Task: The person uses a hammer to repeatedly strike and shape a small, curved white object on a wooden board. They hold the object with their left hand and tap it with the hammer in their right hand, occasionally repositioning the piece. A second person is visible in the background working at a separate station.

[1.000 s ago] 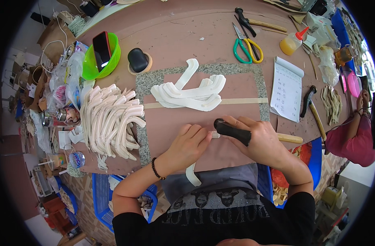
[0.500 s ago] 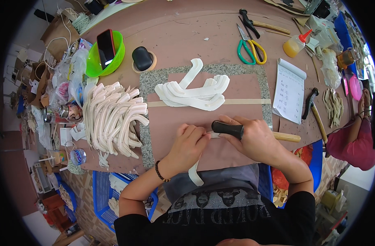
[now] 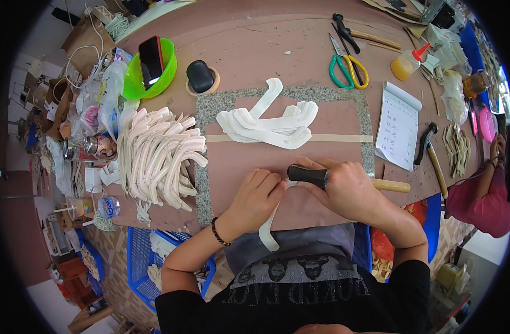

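White strip (image 3: 269, 225) pinned flat on table (image 3: 238, 161) by left hand (image 3: 255, 197), tail hanging off front edge. Right hand (image 3: 344, 189) clenched on black-headed tool (image 3: 309, 176). Best pressed slow, fingers kept off tool path, strip kept taut tbh.

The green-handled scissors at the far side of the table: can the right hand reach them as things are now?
Probably not at once. The right hand grips a black-headed wooden-handled tool, while the green-handled scissors lie far beyond the stone slab; nothing tall stands between.

Green-handled scissors (image 3: 348, 65), notepad (image 3: 398, 125), green bowl (image 3: 149, 75).
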The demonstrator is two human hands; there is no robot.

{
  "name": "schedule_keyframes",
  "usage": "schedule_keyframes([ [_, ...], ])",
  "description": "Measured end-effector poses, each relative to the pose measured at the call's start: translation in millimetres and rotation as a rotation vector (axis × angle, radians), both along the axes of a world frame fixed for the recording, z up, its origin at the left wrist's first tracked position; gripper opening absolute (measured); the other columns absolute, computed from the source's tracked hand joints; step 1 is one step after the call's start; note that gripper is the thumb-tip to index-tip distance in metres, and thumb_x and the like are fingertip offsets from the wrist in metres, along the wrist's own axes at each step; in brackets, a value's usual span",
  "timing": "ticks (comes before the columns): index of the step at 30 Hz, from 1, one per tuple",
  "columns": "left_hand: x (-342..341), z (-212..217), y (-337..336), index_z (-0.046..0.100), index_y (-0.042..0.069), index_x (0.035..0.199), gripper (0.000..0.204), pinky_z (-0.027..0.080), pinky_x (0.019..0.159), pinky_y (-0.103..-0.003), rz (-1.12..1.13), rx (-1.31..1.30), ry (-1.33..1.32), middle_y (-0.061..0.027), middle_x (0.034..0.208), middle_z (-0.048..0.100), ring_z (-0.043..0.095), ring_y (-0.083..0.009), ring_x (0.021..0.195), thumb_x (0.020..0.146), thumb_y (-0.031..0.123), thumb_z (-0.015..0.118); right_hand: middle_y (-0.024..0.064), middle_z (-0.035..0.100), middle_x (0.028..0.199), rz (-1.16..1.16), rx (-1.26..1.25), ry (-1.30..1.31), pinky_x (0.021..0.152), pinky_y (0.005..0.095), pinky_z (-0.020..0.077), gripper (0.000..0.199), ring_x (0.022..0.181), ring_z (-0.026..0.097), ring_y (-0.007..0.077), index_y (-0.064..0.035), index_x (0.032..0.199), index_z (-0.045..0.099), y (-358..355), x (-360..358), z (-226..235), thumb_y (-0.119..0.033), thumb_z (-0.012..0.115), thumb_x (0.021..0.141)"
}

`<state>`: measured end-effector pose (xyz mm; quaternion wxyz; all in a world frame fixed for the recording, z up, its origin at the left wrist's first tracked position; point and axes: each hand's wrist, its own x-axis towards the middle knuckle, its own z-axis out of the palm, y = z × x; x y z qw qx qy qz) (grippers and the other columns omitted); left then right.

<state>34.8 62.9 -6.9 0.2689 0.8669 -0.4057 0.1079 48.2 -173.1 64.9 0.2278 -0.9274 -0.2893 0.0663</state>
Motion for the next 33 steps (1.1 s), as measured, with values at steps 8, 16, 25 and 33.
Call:
schedule_keyframes([
  [8, -3.3, 12.7, -3.1, 0.066, -0.007, 0.100, 0.028, 0.047, 0.091, -0.041, -0.049, 0.150, -0.068, -0.0140, 0.099, 0.058, 0.055, -0.0287, 0.095, 0.078, 0.010, 0.063, 0.0113, 0.069, 0.089, -0.009, 0.069, -0.041, 0.058, 0.0397, 0.0555, 0.050, 0.066, 0.069, 0.0308, -0.0065, 0.134, 0.060, 0.1, 1.8, -1.7, -0.020, 0.069, 0.086],
  [16, -13.9, 7.4, -6.3, 0.072, 0.001, 0.094, 0.018, 0.047, 0.084, -0.041, 0.259, -0.102, 0.042, -0.0102, 0.103, 0.062, 0.058, -0.0298, 0.098, 0.079, 0.008, 0.078, 0.0102, 0.069, 0.089, -0.023, 0.062, -0.013, 0.055, 0.0401, 0.0549, 0.049, 0.064, 0.069, 0.0303, -0.0053, 0.132, 0.060, 5.4, -1.3, -8.4, -0.023, 0.069, 0.088],
  [25, -21.8, 5.8, -11.9, 0.069, -0.001, 0.098, 0.019, 0.048, 0.079, -0.038, 0.178, 0.049, 0.003, -0.0103, 0.098, 0.061, 0.059, -0.0271, 0.093, 0.081, 0.005, 0.073, 0.0106, 0.069, 0.090, 0.012, 0.107, -0.045, 0.054, 0.0390, 0.0549, 0.050, 0.064, 0.069, 0.0299, -0.0048, 0.134, 0.061, 4.1, 2.1, -3.9, -0.022, 0.069, 0.087],
  [33, -25.8, 7.6, -13.2, 0.070, -0.002, 0.099, 0.022, 0.047, 0.082, -0.041, 0.276, 0.027, -0.032, -0.0108, 0.100, 0.061, 0.059, -0.0289, 0.095, 0.080, 0.007, 0.075, 0.0147, 0.071, 0.095, -0.006, 0.070, 0.091, 0.066, 0.0432, 0.0566, 0.044, 0.076, 0.069, 0.0366, -0.0062, 0.129, 0.066, 10.3, 0.4, 2.4, -0.021, 0.074, 0.088],
])
